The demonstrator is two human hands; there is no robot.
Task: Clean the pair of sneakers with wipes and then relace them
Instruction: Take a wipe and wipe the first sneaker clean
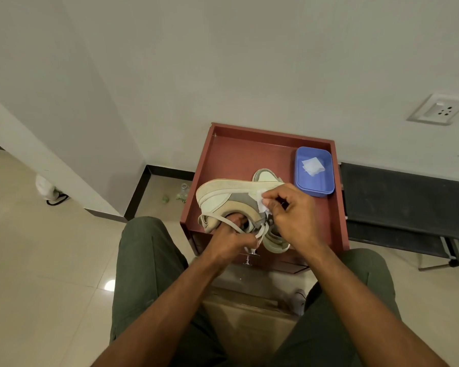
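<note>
White wipe (261,201) pinched by right hand (293,214) against left-held sneaker (231,198).

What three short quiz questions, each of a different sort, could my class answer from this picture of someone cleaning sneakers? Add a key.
1. True or false: the right hand presses a white wipe against the side of the held sneaker.
2. Multiple choice: the spare wipes lie in (A) a blue container, (B) a glass jar, (C) a cardboard box.
3. Fill in: the left hand has its fingers inside the shoe's ____.

Key
1. True.
2. A; the container stands at the right of the red-brown cabinet top.
3. Opening; a loose lace crosses over that hand. The second sneaker lies behind.
</note>
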